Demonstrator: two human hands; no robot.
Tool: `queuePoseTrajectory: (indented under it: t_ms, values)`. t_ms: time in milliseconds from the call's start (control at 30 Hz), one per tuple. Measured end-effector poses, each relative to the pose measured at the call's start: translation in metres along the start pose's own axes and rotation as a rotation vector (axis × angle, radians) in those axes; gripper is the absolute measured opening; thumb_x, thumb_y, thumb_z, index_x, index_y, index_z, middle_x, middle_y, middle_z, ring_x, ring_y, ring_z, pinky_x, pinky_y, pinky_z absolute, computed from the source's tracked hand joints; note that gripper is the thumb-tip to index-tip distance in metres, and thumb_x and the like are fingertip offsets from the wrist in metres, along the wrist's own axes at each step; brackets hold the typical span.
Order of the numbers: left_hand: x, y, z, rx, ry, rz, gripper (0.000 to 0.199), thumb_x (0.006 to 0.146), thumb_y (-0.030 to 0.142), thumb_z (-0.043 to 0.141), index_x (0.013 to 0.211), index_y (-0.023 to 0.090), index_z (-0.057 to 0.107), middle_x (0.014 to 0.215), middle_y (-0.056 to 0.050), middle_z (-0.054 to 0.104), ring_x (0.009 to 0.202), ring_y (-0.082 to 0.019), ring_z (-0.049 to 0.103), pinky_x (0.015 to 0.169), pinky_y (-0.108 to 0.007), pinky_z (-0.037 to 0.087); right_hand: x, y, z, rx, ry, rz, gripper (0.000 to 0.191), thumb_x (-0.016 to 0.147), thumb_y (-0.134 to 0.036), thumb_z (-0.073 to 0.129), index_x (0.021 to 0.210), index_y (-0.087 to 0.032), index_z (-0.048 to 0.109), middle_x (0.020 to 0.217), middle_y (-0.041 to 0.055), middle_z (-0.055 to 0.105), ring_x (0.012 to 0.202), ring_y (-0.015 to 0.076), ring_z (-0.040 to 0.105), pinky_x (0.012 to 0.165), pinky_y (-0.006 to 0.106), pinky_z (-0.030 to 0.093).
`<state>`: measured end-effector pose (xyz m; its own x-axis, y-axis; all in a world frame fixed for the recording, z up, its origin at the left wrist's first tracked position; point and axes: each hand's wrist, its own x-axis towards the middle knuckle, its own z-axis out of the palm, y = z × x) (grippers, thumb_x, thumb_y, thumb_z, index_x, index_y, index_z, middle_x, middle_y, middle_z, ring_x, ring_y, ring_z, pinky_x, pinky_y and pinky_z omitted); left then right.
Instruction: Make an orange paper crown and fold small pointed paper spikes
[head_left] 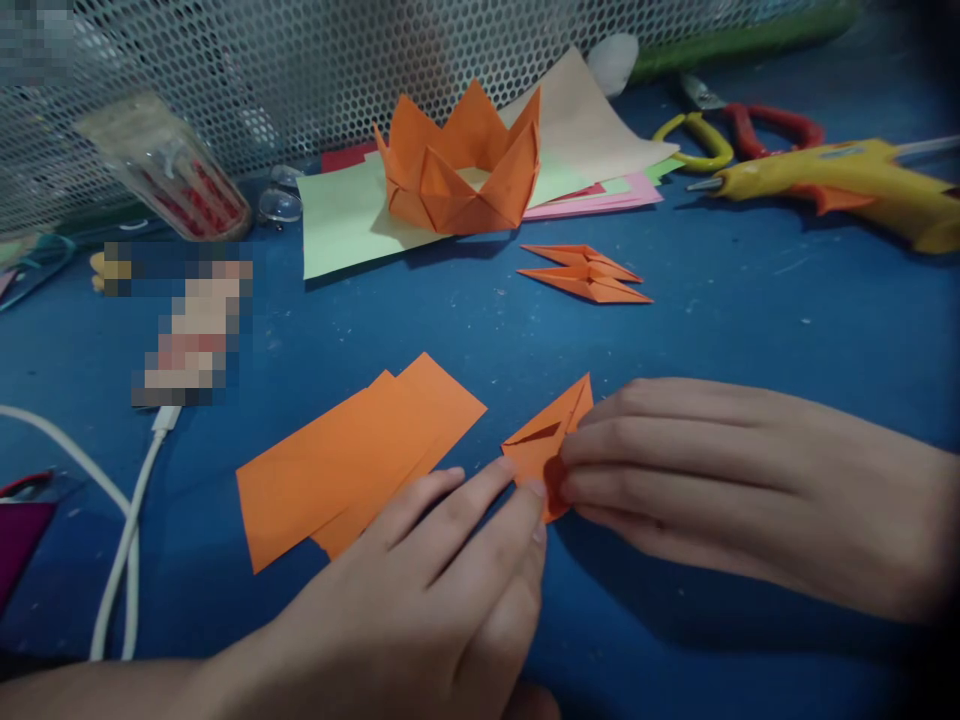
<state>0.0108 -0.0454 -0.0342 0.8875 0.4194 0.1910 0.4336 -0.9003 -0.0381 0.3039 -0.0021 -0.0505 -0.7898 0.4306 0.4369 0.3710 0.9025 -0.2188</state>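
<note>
Folded orange paper point(535, 458) lies between hands, tip away; right hand point(697, 475) pinches right side; left hand point(465, 575) touches near-left edge, grip unclear.

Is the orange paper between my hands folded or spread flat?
Folded. The paper shows a pointed tip, slanted edges and a layered flap, where your left hand and right hand touch it.

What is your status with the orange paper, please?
Left hand and right hand on folded orange paper. Flat orange sheets close by, partly hidden by left hand. No obstruction seen.
</note>
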Motion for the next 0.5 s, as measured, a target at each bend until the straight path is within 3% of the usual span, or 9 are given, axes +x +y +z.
queuePoseTrajectory:
  t_ms: [133,233,333,500]
  values:
    - [-0.0006,0.0003,-0.0019,-0.032,0.01,0.017,0.047,0.131,0.028,0.036,0.149,0.017,0.078,0.156,-0.002,0.081,0.154,-0.018,0.069,0.137,-0.031,0.044,0.0083,-0.0012,0.0037,0.112,0.028,0.077,0.038,0.127,-0.026,0.046,0.104,-0.021,0.076,0.099,0.0048,0.084,0.092,0.0164,0.081,0.085,0.028,0.07]
    - [-0.0002,0.001,-0.0028,-0.105,0.028,-0.018,0.045,0.13,0.026,0.04,0.15,0.014,0.079,0.154,-0.005,0.083,0.149,-0.018,0.074,0.132,-0.027,0.05,0.0111,-0.0031,0.0061,0.238,0.009,0.158,0.028,0.123,-0.028,0.057,0.102,-0.022,0.075,0.103,0.0063,0.082,0.094,0.0167,0.082,0.082,0.026,0.069]
    - [-0.0003,0.0017,-0.0031,-0.179,0.03,-0.092,0.046,0.129,0.031,0.043,0.147,0.01,0.08,0.15,-0.011,0.084,0.141,-0.022,0.079,0.127,-0.029,0.057,0.0104,-0.0043,0.0069,0.247,0.017,0.168,0.026,0.122,-0.025,0.058,0.102,-0.022,0.075,0.101,0.0061,0.081,0.093,0.0168,0.081,0.082,0.026,0.069]
    - [-0.0034,0.003,0.0,-0.188,0.009,-0.105,0.048,0.129,0.031,0.039,0.153,0.01,0.075,0.157,-0.01,0.08,0.149,-0.021,0.074,0.131,-0.028,0.053,0.0088,-0.0059,0.0076,0.233,0.033,0.174,0.026,0.12,-0.023,0.058,0.101,-0.022,0.074,0.098,0.0062,0.079,0.09,0.0174,0.08,0.077,0.026,0.067]
